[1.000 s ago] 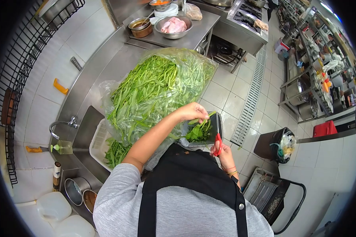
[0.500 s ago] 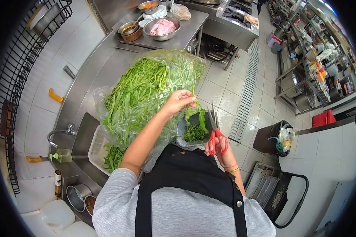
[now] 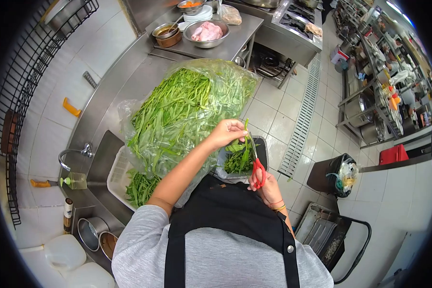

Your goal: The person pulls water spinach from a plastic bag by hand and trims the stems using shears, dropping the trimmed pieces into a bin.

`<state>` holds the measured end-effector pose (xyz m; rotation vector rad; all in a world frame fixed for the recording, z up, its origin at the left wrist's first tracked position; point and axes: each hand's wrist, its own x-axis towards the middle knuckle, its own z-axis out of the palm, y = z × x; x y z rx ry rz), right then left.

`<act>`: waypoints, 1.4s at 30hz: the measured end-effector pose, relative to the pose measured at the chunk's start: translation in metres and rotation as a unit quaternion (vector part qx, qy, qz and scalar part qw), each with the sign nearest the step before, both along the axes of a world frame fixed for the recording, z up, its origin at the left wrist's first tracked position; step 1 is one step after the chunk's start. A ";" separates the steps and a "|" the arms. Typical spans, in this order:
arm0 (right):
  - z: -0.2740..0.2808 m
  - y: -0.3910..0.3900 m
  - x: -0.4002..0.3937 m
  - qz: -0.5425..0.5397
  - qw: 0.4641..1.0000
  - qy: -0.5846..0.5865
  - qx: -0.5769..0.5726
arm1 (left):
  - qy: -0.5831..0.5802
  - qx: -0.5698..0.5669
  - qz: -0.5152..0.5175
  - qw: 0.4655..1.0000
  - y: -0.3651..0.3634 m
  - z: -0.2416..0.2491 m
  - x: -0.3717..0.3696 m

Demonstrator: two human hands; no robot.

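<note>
My left hand (image 3: 229, 133) pinches a green leafy stem (image 3: 246, 149) whose leaves hang down. The red-handled scissors (image 3: 258, 172) are in my right hand (image 3: 267, 186), their blades nearly together and upright beside the stem, just below my left fingers. Under both hands stands a dark bin (image 3: 261, 149) with cut greens (image 3: 236, 163) inside. A large clear plastic bag of long leafy greens (image 3: 175, 101) lies on the steel counter beyond my left forearm. More greens (image 3: 141, 186) lie in a white basket (image 3: 114, 180) in the sink.
Raw poultry fills a steel bowl (image 3: 218, 42) on the back table, near a pot (image 3: 168, 40) and plates. A stove (image 3: 295, 21) stands behind. On the right are a trash bin (image 3: 324, 175), a floor drain (image 3: 300, 117) and a shelf rack. A faucet (image 3: 72, 156) is at left.
The scissors, open before, have nearly closed and moved left to the stem. My left hand has moved slightly right and down with the stem. The camera view has shifted a little.
</note>
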<state>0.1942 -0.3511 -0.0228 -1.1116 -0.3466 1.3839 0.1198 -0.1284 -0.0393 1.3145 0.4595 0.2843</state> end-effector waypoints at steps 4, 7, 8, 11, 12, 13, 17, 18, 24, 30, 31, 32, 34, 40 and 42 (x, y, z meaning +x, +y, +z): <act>-0.011 -0.007 0.005 -0.014 0.996 -0.051 -0.070 | 0.005 -0.028 0.035 0.999 0.000 -0.006 -0.014; -0.024 -0.013 0.011 -0.023 0.991 -0.101 -0.084 | 0.013 -0.028 0.054 0.998 0.007 0.018 -0.060; -0.028 -0.014 0.014 -0.038 0.989 -0.110 -0.089 | 0.012 -0.024 0.053 0.998 0.010 0.026 -0.081; -0.029 -0.017 0.020 -0.060 0.984 -0.128 -0.107 | 0.024 0.004 0.064 0.998 0.027 0.030 -0.159; -0.032 -0.018 0.023 -0.051 0.985 -0.126 -0.106 | 0.044 0.012 0.063 0.997 0.032 0.029 -0.188; -0.037 -0.018 0.026 -0.056 0.984 -0.124 -0.111 | 0.064 0.021 0.061 0.996 0.038 0.028 -0.215; -0.037 -0.009 0.032 -0.060 0.981 -0.128 -0.131 | 0.244 0.165 0.103 0.950 0.057 0.013 -0.278; -0.036 -0.007 0.032 -0.054 0.980 -0.133 -0.135 | 0.355 0.256 0.180 0.881 0.060 0.012 -0.282; -0.035 0.017 0.026 -0.029 0.984 -0.138 -0.106 | 0.288 0.405 0.505 0.706 0.136 -0.035 -0.229; -0.026 0.018 0.018 -0.003 0.981 -0.171 -0.097 | 0.319 0.316 0.469 0.761 0.145 -0.007 -0.208; -0.032 0.015 0.020 0.000 0.979 -0.181 -0.090 | 0.281 0.319 0.478 0.769 0.143 -0.005 -0.210; -0.035 0.011 0.021 -0.006 0.979 -0.181 -0.092 | 0.279 0.320 0.473 0.772 0.141 -0.004 -0.213; -0.034 0.006 0.018 -0.021 0.981 -0.170 -0.097 | 0.171 0.227 0.409 0.867 0.132 0.009 -0.221; -0.030 0.000 0.016 -0.039 0.979 -0.158 -0.122 | 0.354 0.244 0.280 0.858 0.102 0.036 -0.208; -0.032 0.001 0.016 -0.039 0.980 -0.157 -0.118 | 0.378 0.272 0.332 0.820 0.104 0.025 -0.204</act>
